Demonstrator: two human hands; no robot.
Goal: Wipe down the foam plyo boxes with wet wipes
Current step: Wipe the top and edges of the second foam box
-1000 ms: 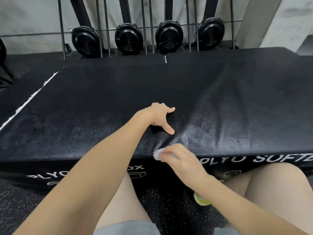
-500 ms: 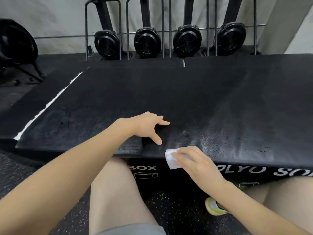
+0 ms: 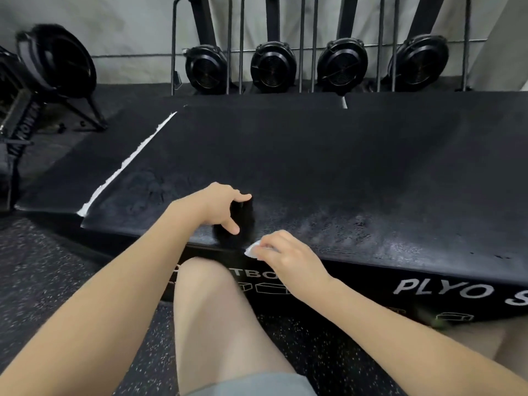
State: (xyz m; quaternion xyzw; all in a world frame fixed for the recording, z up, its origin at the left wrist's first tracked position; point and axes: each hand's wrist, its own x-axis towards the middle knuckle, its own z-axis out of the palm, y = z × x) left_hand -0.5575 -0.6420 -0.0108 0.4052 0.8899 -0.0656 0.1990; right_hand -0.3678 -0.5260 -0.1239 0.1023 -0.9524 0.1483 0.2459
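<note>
A black foam plyo box (image 3: 328, 167) with white "PLYO" lettering on its front fills the middle of the head view. My right hand (image 3: 285, 258) pinches a small white wet wipe (image 3: 252, 250) and holds it against the box's near top edge, above the front lettering. My left hand (image 3: 223, 208) rests on the box top just behind the wipe, with thumb and forefinger spread and the other fingers hidden. The surface to the right of my hands looks shiny and damp.
A second black box (image 3: 71, 172) lies lower at the left, with a torn white strip (image 3: 128, 161) along the seam. Several black fan wheels (image 3: 271, 67) stand in racks behind. An exercise machine (image 3: 48, 72) is at far left. My knees are over speckled rubber floor (image 3: 43, 281).
Both hands have shifted left along the box's near edge, the right one carrying the wipe from beside the "PLYO" lettering to above "BOX". The view has turned left.
</note>
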